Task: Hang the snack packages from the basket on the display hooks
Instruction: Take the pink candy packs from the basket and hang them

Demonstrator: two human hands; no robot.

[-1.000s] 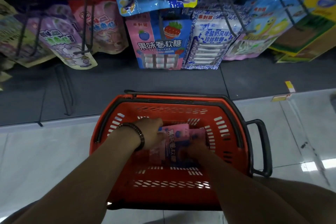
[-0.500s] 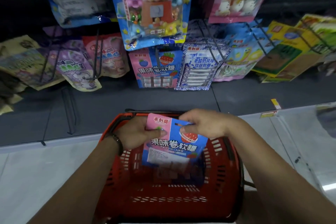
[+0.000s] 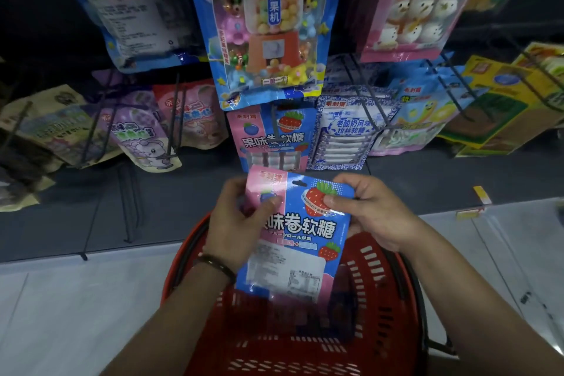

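Both the left hand [image 3: 241,223] and the right hand [image 3: 370,210] are pinching the glossy pink-and-blue plastic snack package [image 3: 300,235] above the red plastic basket [image 3: 381,284]. Next, I judge, its hang hole needs threading onto the black wire hook [image 3: 273,122] directly ahead.

I see the left hand [image 3: 241,217] pinching the upper left edge of a pink-and-blue snack packet [image 3: 302,232] and the right hand [image 3: 372,210] pinching its upper right corner, upright over the red basket [image 3: 378,272]. Just beyond the hands, a matching packet [image 3: 271,139] hangs on a hook [image 3: 273,120].
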